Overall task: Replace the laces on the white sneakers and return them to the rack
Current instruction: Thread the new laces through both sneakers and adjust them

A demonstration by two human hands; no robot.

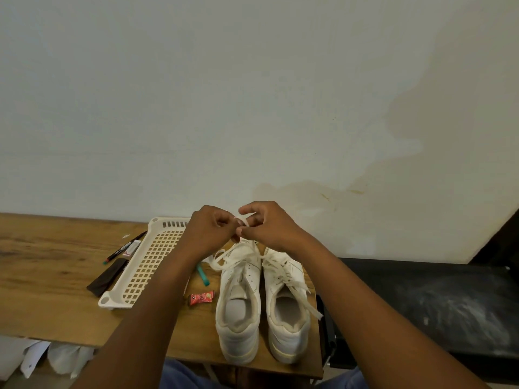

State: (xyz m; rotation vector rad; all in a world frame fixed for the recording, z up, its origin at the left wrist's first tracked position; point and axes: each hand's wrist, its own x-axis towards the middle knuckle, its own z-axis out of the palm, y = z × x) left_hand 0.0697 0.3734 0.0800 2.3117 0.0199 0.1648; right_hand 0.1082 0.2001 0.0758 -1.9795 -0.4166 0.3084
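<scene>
Your table point(56, 304) is a wood-grain top against a pale wall, and most of what you need sits at its right end. The white perforated rack point(140, 265) lies flat on it, left of the shoes, its far end behind your left forearm.

The two white sneakers point(264, 301) stand side by side, touching or nearly so, heels toward you and toes toward the wall, near the table's right edge. They look chunky-soled, a little scuffed and yellowed at the heel. Judge them light but bulky: stiff at the sole, soft at the collar. When you carry them to the rack, take each by the heel or the collar rim, not by a loose lace.

The lace point(241, 221) is flat, cream-white and limp. It will slide through your fingers and twist easily, so hold it close to the tip when threading. The right sneaker's lace trails loose over its side; the left one's is crossed only near the toe.

Your left hand point(209, 231) and right hand point(269, 224) meet above the toe of the left sneaker. Both have their fingers curled in and pinch a short loop of lace between them.

Smaller things: a dark flat case point(108, 276), two pens point(126, 247), a teal marker point(202, 275) and a red sweet wrapper point(201, 297).
</scene>
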